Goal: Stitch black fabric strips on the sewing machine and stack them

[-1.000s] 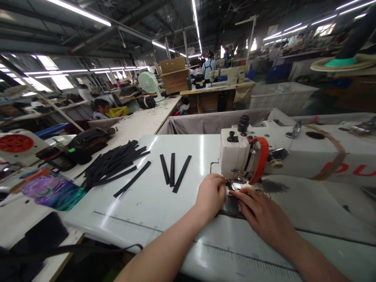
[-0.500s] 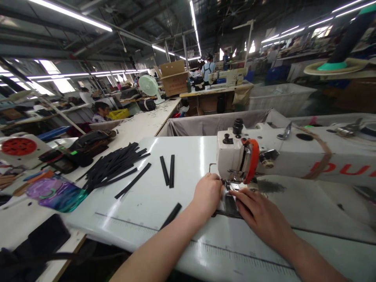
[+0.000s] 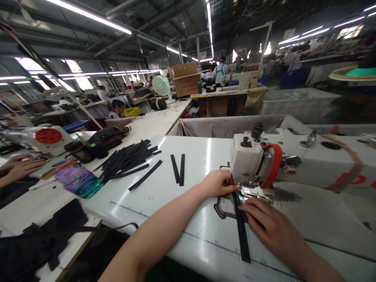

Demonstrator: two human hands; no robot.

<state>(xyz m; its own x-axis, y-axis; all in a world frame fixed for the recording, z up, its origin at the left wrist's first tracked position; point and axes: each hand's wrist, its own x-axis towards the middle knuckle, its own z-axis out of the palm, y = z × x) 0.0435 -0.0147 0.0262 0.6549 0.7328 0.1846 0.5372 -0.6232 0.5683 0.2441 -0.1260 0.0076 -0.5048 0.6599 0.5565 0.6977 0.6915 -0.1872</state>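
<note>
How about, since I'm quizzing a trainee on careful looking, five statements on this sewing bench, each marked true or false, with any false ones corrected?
1. The left hand is at the far end of a black strip, and the right hand is at the strip's right side. True.
2. Two short strips lie between the sewing machine and a pile of strips. True.
3. That pile is right of the sewing machine in the picture. False: it is to the left.
4. The fan stands left of the cardboard box in the picture. True.
5. The sewing machine's head carries nothing orange. False: it carries an orange curved guard.
</note>
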